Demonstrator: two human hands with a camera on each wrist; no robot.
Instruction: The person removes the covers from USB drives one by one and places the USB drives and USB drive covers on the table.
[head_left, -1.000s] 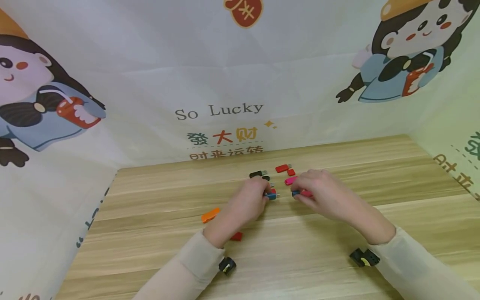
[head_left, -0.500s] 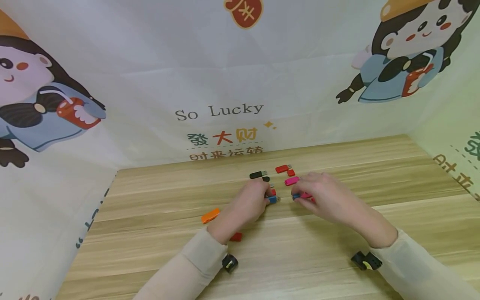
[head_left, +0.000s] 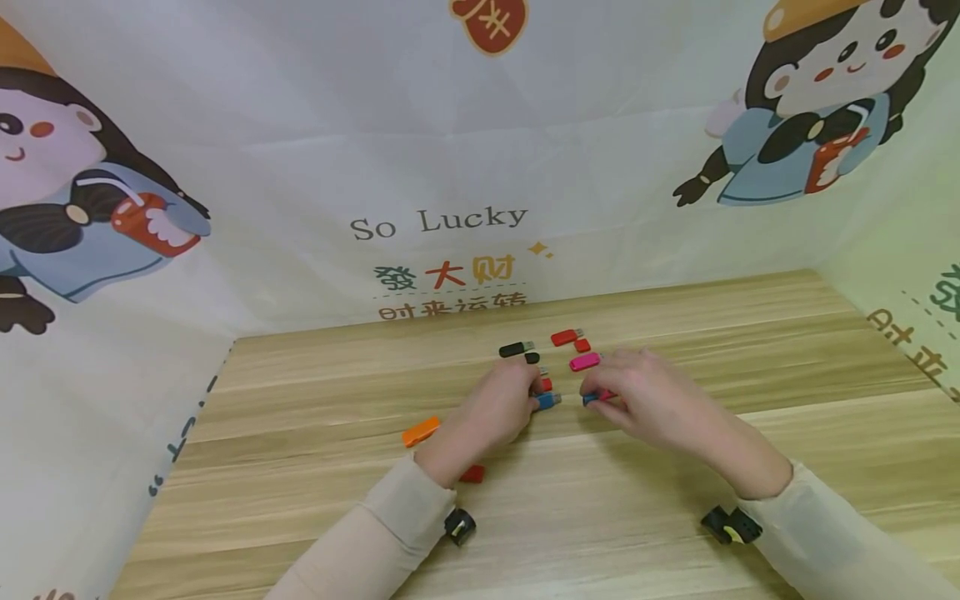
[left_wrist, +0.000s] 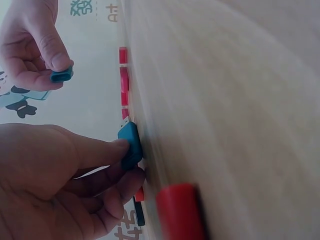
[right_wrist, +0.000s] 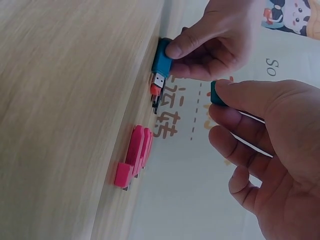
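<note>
Left hand point(head_left: 501, 398) pinches blue USB stick point(left_wrist: 131, 142) | right hand point(head_left: 641, 387) pinches blue cap point(right_wrist: 215, 95), apart | I'd grip lightly, squaring cap to metal connector point(right_wrist: 158, 80) before any push.

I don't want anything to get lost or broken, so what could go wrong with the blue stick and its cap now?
The right grip pinches the little blue cap, so it might slip and drop. The metal plug of the blue stick in the left grip is bare, so it could get bumped. The right grip is also close to the pink stick and may nudge it.
</note>
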